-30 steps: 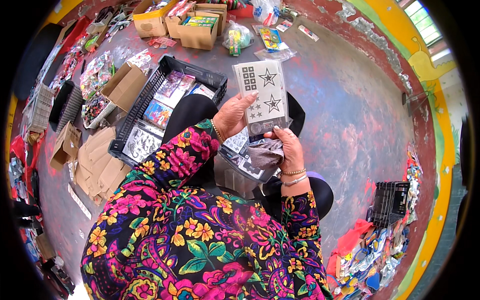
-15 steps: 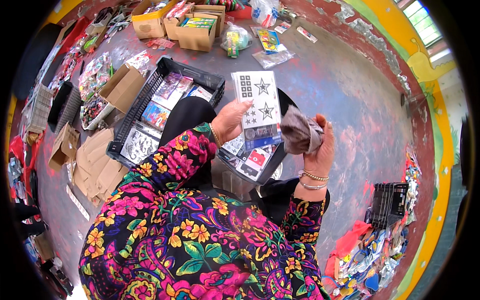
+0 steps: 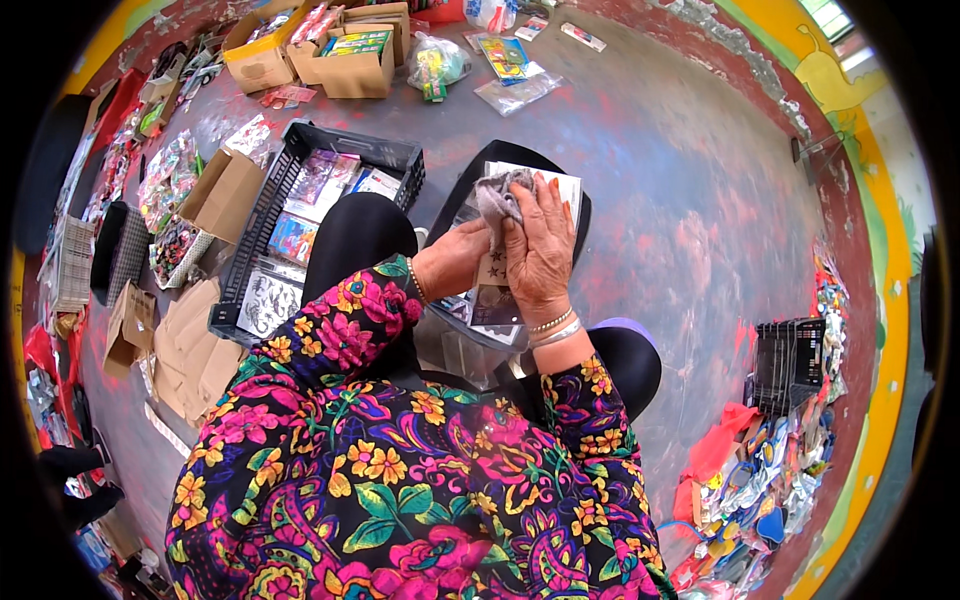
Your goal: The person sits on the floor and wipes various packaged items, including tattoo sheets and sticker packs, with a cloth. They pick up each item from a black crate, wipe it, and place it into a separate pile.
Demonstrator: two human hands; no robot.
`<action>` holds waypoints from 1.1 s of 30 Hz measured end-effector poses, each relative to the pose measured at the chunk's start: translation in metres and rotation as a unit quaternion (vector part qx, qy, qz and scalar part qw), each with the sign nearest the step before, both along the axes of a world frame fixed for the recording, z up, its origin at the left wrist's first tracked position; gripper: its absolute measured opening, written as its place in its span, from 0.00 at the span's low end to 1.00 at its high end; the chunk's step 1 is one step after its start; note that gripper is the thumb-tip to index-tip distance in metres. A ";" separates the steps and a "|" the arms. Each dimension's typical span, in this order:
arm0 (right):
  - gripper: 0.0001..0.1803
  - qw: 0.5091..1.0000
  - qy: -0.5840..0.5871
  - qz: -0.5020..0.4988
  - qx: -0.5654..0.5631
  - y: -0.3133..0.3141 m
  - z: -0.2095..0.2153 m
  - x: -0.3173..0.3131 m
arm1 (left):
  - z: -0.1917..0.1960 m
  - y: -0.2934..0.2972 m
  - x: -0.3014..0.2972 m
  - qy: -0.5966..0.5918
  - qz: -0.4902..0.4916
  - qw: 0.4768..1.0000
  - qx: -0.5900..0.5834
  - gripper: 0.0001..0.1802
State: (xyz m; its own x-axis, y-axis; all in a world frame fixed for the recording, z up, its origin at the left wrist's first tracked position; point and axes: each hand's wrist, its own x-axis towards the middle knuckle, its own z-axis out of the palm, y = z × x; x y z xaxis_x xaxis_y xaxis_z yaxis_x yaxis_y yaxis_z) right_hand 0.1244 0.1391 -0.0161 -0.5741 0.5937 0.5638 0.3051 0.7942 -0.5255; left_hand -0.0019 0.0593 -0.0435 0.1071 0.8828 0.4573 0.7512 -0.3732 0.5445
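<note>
My left hand (image 3: pixel 452 262) grips a flat white packet (image 3: pixel 560 186) with black star shapes, held over my lap. My right hand (image 3: pixel 540 240) presses a crumpled grey cloth (image 3: pixel 497 196) flat against the packet's face, covering most of it. Bangles sit on my right wrist. More flat packets (image 3: pixel 480 308) lie stacked beneath the hands, on my lap. My floral sleeves come in from the lower edge.
A black plastic crate (image 3: pixel 395 155) of sticker sheets stands left of my knee. Open cardboard boxes (image 3: pixel 345 55) and bagged goods sit at the far side. Flattened cardboard (image 3: pixel 190 350) lies at left. Another black crate (image 3: pixel 790 365) and a heap of colourful packets (image 3: pixel 760 480) are at right.
The packet has come down from held-up to lap height. My right hand, with the grey cloth, has moved from beside the packet onto its face.
</note>
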 end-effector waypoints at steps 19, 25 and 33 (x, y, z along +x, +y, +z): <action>0.14 0.996 0.019 0.060 0.070 -0.014 -0.018 -0.001 | 0.000 0.012 -0.008 -0.870 -0.111 0.458 -0.142 0.23; 0.13 0.996 0.006 -0.003 0.084 0.005 -0.015 0.005 | 0.009 0.010 -0.008 -0.870 -0.116 0.458 -0.140 0.22; 0.13 0.987 0.062 -0.141 -0.037 0.049 -0.020 0.038 | 0.010 0.015 -0.013 -0.892 -0.037 0.441 -0.098 0.21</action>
